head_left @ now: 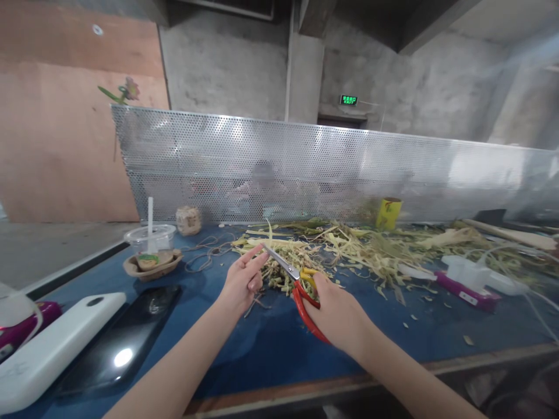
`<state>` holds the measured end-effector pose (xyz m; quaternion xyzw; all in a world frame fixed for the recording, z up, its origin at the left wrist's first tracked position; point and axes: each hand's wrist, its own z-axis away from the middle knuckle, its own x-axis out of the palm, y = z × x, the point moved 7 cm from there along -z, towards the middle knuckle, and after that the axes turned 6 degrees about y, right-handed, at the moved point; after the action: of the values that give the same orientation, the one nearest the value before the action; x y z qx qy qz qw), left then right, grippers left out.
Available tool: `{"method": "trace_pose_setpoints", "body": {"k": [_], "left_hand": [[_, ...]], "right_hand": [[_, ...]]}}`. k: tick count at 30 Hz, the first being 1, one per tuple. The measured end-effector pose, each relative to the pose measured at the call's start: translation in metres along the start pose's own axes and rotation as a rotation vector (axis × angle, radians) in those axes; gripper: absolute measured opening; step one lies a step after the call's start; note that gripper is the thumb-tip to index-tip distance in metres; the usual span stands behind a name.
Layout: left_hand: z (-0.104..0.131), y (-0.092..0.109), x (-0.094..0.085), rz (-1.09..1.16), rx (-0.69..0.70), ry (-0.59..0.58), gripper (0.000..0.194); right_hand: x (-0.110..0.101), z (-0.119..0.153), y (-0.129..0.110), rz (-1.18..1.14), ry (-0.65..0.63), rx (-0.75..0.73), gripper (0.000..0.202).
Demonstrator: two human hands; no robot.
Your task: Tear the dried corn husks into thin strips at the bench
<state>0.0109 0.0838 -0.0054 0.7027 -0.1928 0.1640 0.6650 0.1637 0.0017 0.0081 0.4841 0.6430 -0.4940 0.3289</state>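
Note:
My right hand (343,311) grips a pair of scissors (282,263) with red and yellow handles. Their metal blades point up and left, with the tips right by the fingers of my left hand (244,278). That hand pinches a thin pale strip of dry plant leaf (269,231), which sticks up past the fingertips. Whether the blades touch the strip is hard to see. Beneath the blades lies a heap of short cut plant pieces (283,273).
Dry leaf strips (371,256) spread across the right of the blue table (257,355). A yellow tube (388,213) stands before a perforated metal screen (209,151). On the left are a dark phone (126,331), a white power bank (65,343), a plastic cup (151,238) and string (209,253).

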Motion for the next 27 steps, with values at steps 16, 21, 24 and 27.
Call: {"method": "trace_pose_setpoints", "body": {"k": [16,21,24,27], "left_hand": [[0.005,0.005,0.005,-0.043,0.033,-0.003,0.061],[0.007,0.006,0.006,-0.065,0.046,-0.018,0.066],[0.006,0.005,0.006,-0.085,0.059,-0.021,0.069],[0.003,0.003,0.004,-0.103,0.067,-0.013,0.071]], "right_hand": [[-0.026,-0.079,0.143,0.191,0.017,0.45,0.052],[-0.006,-0.081,0.157,0.264,-0.017,0.443,0.036],[-0.007,-0.076,0.136,0.317,0.047,0.376,0.039],[-0.015,-0.069,0.088,0.344,0.175,0.197,0.028]]}}
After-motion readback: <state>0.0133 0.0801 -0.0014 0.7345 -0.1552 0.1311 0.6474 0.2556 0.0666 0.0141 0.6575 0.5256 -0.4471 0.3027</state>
